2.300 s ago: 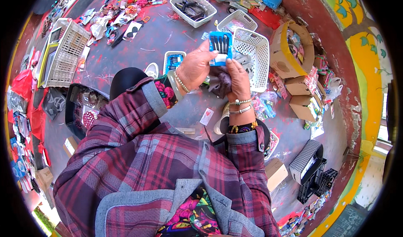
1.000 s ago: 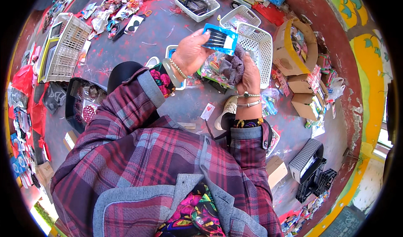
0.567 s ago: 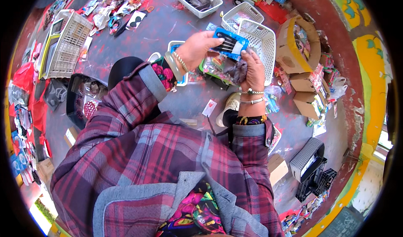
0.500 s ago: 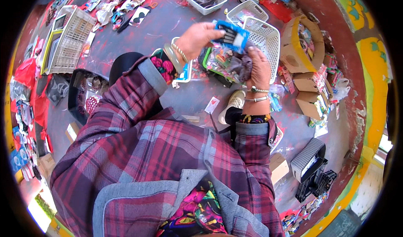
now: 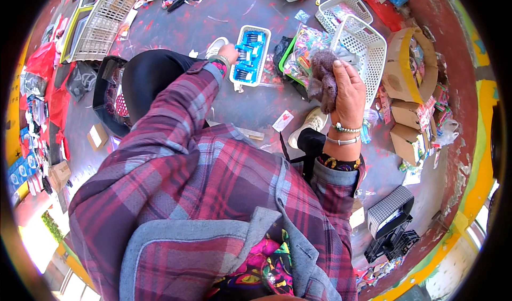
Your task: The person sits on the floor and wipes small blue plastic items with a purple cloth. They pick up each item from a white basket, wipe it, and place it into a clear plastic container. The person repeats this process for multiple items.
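Now that the left hand has moved to the white tray of blue packs, upper centre, the hands work apart: its grip cannot be told; right hand pinches purple-grey cloth, right of centre.

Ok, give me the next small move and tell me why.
I'd probably open the left grip and leave anything it holds among the blue packs in the small white basket: it is at that basket's left side, fingers by the packs, though whether it holds one is hard to tell. The right grip is busy, pinching a grey-brown cloth.
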Demonstrator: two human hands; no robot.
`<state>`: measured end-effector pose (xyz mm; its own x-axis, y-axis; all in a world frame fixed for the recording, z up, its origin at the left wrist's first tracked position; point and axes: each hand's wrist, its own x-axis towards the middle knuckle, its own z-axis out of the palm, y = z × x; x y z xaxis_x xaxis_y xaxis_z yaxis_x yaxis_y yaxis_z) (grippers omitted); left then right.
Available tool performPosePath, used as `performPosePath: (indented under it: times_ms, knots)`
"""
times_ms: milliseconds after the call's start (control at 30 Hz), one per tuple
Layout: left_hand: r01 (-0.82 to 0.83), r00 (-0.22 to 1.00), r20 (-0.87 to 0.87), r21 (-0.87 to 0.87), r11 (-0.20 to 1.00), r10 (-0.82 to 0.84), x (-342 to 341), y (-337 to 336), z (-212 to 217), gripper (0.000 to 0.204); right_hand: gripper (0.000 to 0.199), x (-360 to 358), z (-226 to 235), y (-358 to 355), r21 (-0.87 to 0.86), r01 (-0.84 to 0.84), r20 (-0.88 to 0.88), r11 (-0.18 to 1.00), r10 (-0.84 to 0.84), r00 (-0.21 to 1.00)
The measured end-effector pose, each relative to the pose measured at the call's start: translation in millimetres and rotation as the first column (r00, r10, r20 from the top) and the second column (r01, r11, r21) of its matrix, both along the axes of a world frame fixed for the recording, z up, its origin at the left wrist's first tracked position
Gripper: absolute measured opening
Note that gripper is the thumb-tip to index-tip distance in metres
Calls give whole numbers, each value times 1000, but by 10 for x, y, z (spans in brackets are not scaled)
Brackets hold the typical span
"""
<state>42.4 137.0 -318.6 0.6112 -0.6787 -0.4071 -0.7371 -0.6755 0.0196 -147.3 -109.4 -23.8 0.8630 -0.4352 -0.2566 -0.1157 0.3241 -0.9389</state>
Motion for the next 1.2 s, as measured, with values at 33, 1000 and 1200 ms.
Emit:
performPosePath:
  times_ms: [33, 1000, 1200]
  knots:
    - [4, 999, -38, 47, 999, -2, -80, -18, -89, 27, 22, -10, 52, 28, 17, -8, -36, 1000, 9, 999]
    - [-836, 548, -359, -227, 499, 756, -382, -684, -325, 31, 22, -27, -90, 194, -302, -611, -419, 732, 474, 775]
    - [-125, 977, -42, -909, 399, 210, -164, -1700, 1002, 12, 22, -226, -157, 330, -561, -821, -591, 100, 646, 483]
